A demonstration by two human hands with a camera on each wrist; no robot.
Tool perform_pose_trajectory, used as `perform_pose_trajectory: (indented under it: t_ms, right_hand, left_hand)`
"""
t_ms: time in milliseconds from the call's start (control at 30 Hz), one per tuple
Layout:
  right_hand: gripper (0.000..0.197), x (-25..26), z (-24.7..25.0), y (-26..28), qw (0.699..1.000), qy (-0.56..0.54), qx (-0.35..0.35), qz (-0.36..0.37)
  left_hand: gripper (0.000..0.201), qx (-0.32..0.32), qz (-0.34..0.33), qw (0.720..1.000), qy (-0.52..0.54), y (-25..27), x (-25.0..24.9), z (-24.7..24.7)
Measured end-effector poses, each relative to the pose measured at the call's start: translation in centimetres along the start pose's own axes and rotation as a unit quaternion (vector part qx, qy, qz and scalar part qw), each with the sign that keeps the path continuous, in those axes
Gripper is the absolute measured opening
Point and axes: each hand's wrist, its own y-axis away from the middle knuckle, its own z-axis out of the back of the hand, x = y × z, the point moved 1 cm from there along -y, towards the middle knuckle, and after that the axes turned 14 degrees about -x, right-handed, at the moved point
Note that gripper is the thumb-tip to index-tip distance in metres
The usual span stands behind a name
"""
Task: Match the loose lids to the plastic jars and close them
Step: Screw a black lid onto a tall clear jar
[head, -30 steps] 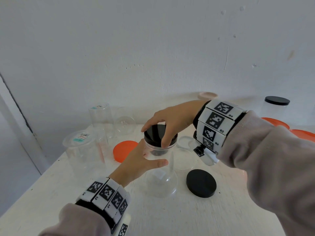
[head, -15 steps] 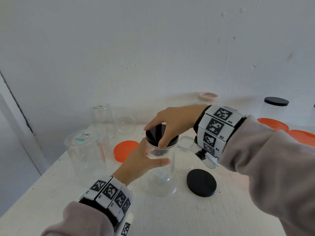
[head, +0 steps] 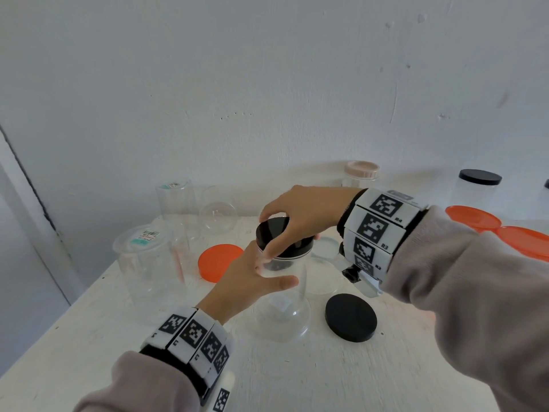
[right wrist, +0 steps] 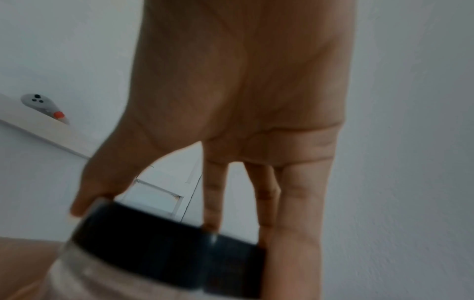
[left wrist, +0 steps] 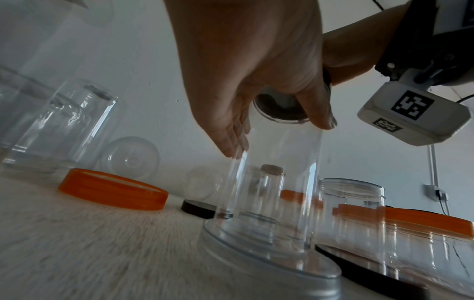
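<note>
A tall clear plastic jar (head: 285, 310) stands upright in the middle of the white table. A black lid (head: 300, 248) sits on its mouth. My right hand (head: 267, 233) comes from above and grips the lid's rim with thumb and fingers. My left hand (head: 273, 273) wraps the jar's upper wall, thumb in front and fingers behind. The left wrist view shows the jar (left wrist: 277, 182) between my left hand's (left wrist: 278, 136) thumb and fingers. The right wrist view shows my right hand (right wrist: 146, 218) round the black lid (right wrist: 166, 253).
A loose black lid (head: 350, 318) lies right of the jar and an orange lid (head: 219, 261) lies to its left. Upturned clear jars (head: 148, 272) stand at the left. An open jar (head: 323, 269) stands just behind. Closed jars (head: 478, 188) and orange lids (head: 472, 217) stand at the back right.
My right hand has turned slightly on the black lid. The left hand keeps its hold, and the jar stays in the same spot.
</note>
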Motion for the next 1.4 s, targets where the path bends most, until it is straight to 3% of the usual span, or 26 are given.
perform_pose_trajectory:
  t_ms: [167,367,500,600,733,800,933,1267,1400]
  right_hand:
    - [0.066,0.4,-0.9,0.0,0.997,0.054,-0.037,-0.028]
    - [0.074,0.1,0.8,0.1,0.996,-0.004,0.083,0.012]
    - [0.074,-0.1,0.9,-0.2,0.997,-0.007,0.064,0.030]
    - [0.073,-0.1,0.5,-0.4,0.999,0.015,0.040,0.012]
    - [0.070,0.3,-0.6,-0.4,0.999,0.050,-0.010,-0.015]
    - [0.071,0.3,-0.4,-0.3,0.999,0.038,0.009,-0.023]
    - [0.079,0.3,0.9,0.1,0.994,0.017,0.110,0.003]
    - [0.070,0.6,-0.1,0.0,0.998,0.063,0.007,-0.026]
    - [0.081,0.0,0.3,0.1,0.997,0.033,0.071,-0.030]
  left_hand:
    - [0.084,-0.015,0.011,1.000,0.017,0.3,0.2,0.1]
    - [0.083,-0.003,0.006,1.000,0.007,0.1,0.2,0.1]
    - [0.082,-0.005,0.007,1.000,0.011,0.1,0.3,0.0]
    - [0.076,0.002,0.000,1.000,0.013,0.2,0.2,0.0]
    - [0.083,-0.013,0.005,1.000,0.016,0.2,0.3,0.0]
    - [0.079,-0.010,0.004,1.000,0.015,0.3,0.4,0.0]
    - [0.081,-0.015,0.004,1.000,0.010,0.2,0.5,-0.1]
    - [0.067,-0.023,0.012,1.000,0.005,0.4,0.4,-0.2]
    - [0.073,-0.015,0.008,1.000,0.012,0.5,0.4,-0.2]
